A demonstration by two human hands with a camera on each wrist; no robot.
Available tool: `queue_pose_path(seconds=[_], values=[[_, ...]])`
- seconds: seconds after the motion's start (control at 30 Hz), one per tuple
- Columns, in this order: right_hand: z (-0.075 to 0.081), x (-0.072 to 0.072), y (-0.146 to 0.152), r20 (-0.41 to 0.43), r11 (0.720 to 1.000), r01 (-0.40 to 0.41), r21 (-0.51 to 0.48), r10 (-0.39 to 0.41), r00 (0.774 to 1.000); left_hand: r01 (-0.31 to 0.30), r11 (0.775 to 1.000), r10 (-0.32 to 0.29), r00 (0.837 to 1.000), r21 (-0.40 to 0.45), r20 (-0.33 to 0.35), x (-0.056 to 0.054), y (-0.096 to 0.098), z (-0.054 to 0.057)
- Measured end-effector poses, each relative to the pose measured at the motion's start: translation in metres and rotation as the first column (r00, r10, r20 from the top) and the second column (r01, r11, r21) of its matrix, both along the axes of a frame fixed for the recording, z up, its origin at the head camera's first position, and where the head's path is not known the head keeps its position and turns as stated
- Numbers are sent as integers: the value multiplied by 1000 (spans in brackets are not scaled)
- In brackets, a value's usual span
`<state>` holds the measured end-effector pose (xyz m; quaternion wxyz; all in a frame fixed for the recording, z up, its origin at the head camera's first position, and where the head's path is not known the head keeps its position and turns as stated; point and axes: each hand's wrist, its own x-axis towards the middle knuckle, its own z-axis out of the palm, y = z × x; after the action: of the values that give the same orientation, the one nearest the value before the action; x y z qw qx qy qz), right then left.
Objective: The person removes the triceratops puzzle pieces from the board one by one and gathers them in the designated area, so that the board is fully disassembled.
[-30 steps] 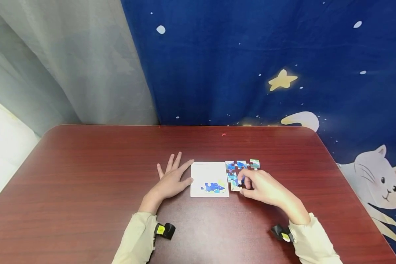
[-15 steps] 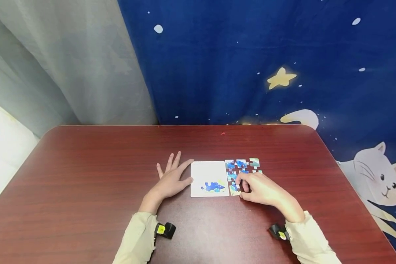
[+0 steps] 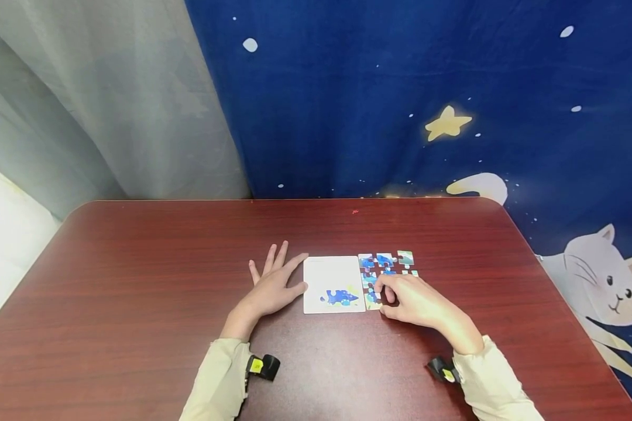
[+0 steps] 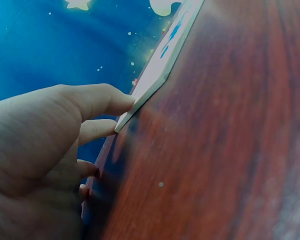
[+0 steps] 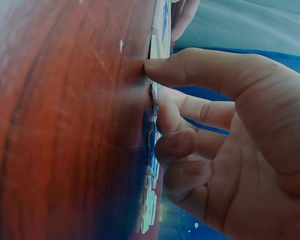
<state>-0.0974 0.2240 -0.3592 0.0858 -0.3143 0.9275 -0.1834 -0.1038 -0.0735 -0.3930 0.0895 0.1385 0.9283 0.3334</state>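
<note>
A white square board [image 3: 329, 272] lies on the table, with a blue dinosaur-like picture [image 3: 339, 298] on its lower part. My left hand [image 3: 270, 292] is spread at the board's left side, thumb and index finger touching its edge; the left wrist view shows the fingertips against the board's rim [image 4: 150, 89]. At the board's lower right, my right hand [image 3: 420, 301] pinches a jigsaw piece [image 3: 371, 301] between thumb and index finger, flat on the table. Its other fingers curl inward. Several more jigsaw pieces [image 3: 385, 259] lie beyond that hand, some partly hidden beneath it.
The reddish-brown wooden table [image 3: 137, 292] extends widely on both sides. Behind its far edge hang a grey curtain [image 3: 110, 105] and a blue curtain [image 3: 337, 105] with stars and a cat. A tiny red mark [image 3: 355, 211] lies near the far edge.
My right hand has moved slightly left, bringing the pinched jigsaw piece closer against the board's right edge and neighbouring pieces. The left hand stays in place. The head view has shifted slightly.
</note>
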Motion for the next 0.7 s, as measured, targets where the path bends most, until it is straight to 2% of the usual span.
queue_pose_path(seconds=[0.4, 0.7], values=[[1, 0, 0, 32, 1000, 4, 2, -4, 999, 3, 1000, -3, 1000, -3, 10, -1, 0, -1], [12, 1, -8, 45, 999, 7, -43, -5, 999, 3, 1000, -3, 1000, 13, -5, -1, -1, -1]])
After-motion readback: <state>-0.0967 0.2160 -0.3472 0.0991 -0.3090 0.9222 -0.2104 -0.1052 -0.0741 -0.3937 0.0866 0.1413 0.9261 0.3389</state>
